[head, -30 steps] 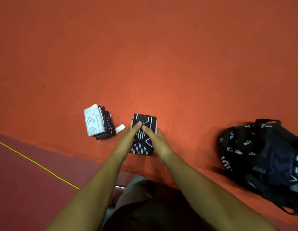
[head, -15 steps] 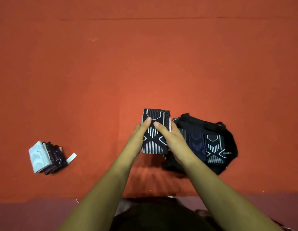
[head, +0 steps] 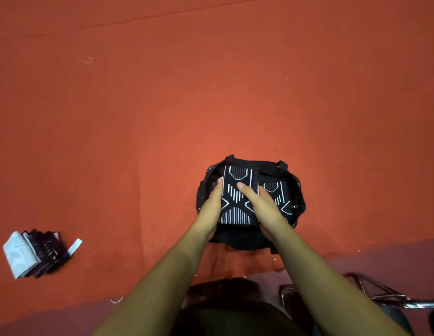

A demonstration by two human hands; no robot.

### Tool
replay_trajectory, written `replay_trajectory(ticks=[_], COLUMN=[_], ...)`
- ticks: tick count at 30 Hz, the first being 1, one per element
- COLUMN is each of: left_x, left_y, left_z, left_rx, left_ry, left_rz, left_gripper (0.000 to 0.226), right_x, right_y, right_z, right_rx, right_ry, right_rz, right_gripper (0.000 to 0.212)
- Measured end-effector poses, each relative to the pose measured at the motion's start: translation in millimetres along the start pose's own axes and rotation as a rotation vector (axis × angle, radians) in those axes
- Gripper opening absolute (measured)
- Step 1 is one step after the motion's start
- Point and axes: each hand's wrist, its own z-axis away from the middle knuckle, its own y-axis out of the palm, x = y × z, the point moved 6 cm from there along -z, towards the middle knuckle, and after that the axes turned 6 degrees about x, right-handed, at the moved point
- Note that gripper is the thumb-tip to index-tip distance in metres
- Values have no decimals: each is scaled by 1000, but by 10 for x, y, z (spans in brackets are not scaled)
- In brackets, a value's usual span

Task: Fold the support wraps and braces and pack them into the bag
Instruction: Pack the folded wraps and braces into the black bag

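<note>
Where left hand (head: 212, 204) grips, brace (head: 235, 214) edge hides.

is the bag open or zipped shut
Open. The bag gapes at the top, a patterned wrap lies inside, and the left hand and right hand hold a folded wrap at its opening.

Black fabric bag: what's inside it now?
The left hand and right hand hold a folded black brace with white lines in the black fabric bag; a second patterned brace lies to its right. Anything underneath is covered.
</note>
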Motion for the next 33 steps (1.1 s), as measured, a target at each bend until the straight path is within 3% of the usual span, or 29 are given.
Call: replay_trajectory(ticks=[3, 8, 11, 14, 19, 28, 33], left_x=[17, 289, 170, -6, 22, 105, 77], left_y=[-124, -419, -403, -308, -368, -464, -489], left_z=[-73, -264, -150, -13, -39, -144, -191], left_rx=[-77, -249, -320, -281, -246, -190, -272], left_ry=[-14, -77, -57, 64, 102, 178, 189], left_rz=[-5, -51, -109, -241, -323, -445, -515], left_gripper=[57, 75, 66, 43, 45, 63, 62], right_x=[-89, -202, -197, -200, -194, -250, -259], right_y=[76, 160, 167, 119, 41, -94, -155], right_z=[-151, -302, -370, -395, -376, -274, -284], right_rx=[34, 32, 21, -21, -84, 2, 1], right_ry=[48, 96, 76, 60, -5, 107, 119], right_rz=[-31, 23, 81, 107, 64, -252, -359], right_gripper=[62, 54, 56, 57, 31, 31, 37])
